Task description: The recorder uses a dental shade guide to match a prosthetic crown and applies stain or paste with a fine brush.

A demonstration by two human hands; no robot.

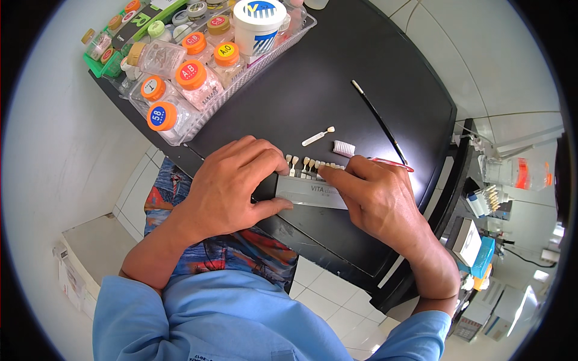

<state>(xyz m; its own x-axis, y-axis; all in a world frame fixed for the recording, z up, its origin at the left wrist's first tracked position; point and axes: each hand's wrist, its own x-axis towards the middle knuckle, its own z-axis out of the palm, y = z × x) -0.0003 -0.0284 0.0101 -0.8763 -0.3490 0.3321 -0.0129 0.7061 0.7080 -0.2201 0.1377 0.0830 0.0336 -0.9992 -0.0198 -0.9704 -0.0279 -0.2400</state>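
Note:
A tooth shade guide (307,191), a grey-silver holder with a row of tooth-coloured tabs (293,165) along its far edge, lies near the table's front edge. My left hand (232,186) grips its left end, fingers at the far side and thumb at the near side. My right hand (376,195) is closed, its fingertips pinching at the tabs mid-row and covering the right part. Beside those fingers shows a toothbrush (344,148) with white bristles and a red-and-white handle; whether the hand holds it, I cannot tell. One loose shade tab (317,136) lies beyond the guide.
A thin black brush (379,117) lies at the right of the black table (283,96). A clear plastic basket (241,81) of orange-lidded jars (195,81) and a white tub (259,30) stands at the far left. Shelves with boxes (466,240) and a bottle (515,172) are at right.

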